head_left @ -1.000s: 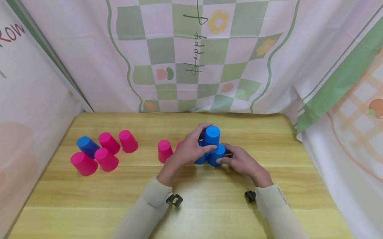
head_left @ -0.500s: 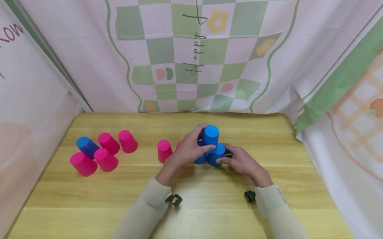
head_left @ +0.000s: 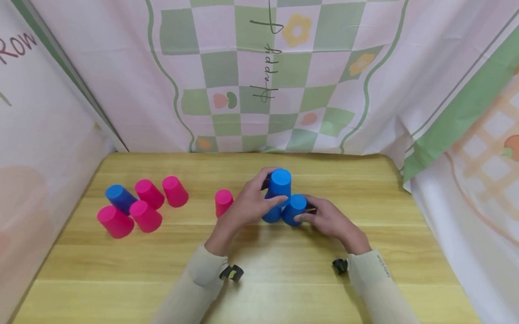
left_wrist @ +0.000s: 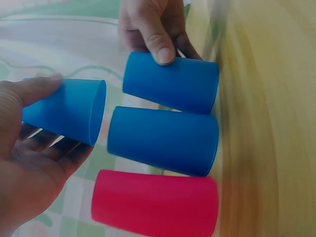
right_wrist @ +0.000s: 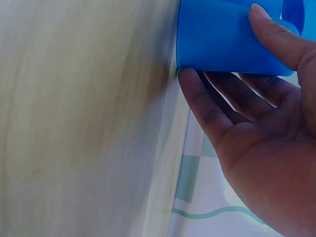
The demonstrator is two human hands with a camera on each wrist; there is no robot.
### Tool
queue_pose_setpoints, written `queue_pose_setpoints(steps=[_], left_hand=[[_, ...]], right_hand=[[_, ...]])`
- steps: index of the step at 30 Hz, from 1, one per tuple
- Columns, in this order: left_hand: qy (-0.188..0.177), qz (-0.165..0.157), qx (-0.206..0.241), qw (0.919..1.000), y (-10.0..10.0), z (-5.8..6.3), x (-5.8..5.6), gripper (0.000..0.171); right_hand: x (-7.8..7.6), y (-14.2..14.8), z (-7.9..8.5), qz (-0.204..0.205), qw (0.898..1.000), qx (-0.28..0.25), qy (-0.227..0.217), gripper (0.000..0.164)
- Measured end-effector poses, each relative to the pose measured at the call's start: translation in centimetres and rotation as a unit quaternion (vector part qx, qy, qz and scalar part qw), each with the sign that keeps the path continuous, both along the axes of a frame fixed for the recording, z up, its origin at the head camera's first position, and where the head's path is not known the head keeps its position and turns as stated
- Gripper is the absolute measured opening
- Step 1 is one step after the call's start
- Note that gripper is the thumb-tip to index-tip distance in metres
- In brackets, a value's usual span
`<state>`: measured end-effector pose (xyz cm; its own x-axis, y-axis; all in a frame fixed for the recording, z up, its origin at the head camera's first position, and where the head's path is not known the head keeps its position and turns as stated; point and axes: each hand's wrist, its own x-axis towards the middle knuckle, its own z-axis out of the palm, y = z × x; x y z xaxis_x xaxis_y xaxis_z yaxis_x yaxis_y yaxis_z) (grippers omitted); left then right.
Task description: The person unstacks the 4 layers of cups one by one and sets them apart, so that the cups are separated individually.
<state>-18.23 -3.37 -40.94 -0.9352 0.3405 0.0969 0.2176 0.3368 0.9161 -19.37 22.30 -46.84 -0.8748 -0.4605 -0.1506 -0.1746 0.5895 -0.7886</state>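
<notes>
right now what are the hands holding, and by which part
The left hand holds the upper blue cup by its sides; the right hand grips the lower right blue cup, also by its sides.

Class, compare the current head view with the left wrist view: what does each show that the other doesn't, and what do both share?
Head view only: four pink cups grouped with one blue cup, and the word Happy on the curtain.

Left wrist view only: a gap between the raised blue cup and the two standing blue cups.

Both: the left hand holding the raised cup, the right hand gripping a standing one, and the wooden table.
</notes>
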Motion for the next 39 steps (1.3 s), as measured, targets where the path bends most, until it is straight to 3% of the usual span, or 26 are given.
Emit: queue_pose_setpoints(steps=[8,31,39], left_hand=[[0.050,0.013,0.025,0.9983,-1.3,0.6,0.5,0.065],[0.040,0.087,0.025,0.9951,-4.2,0.5,2.0,0.068],[0.028,0.131,0.053,0.9895,-6.3,0.6,3.2,0.069]], right_hand=[[0.0,0.0,0.0,-0.001,1.000,-0.004,0.010,0.040],[-0.1,0.1,-0.2,-0.003,1.000,-0.002,0.001,0.040],[-0.1,0.0,-0.1,-0.001,1.000,-0.005,0.005,0.040]])
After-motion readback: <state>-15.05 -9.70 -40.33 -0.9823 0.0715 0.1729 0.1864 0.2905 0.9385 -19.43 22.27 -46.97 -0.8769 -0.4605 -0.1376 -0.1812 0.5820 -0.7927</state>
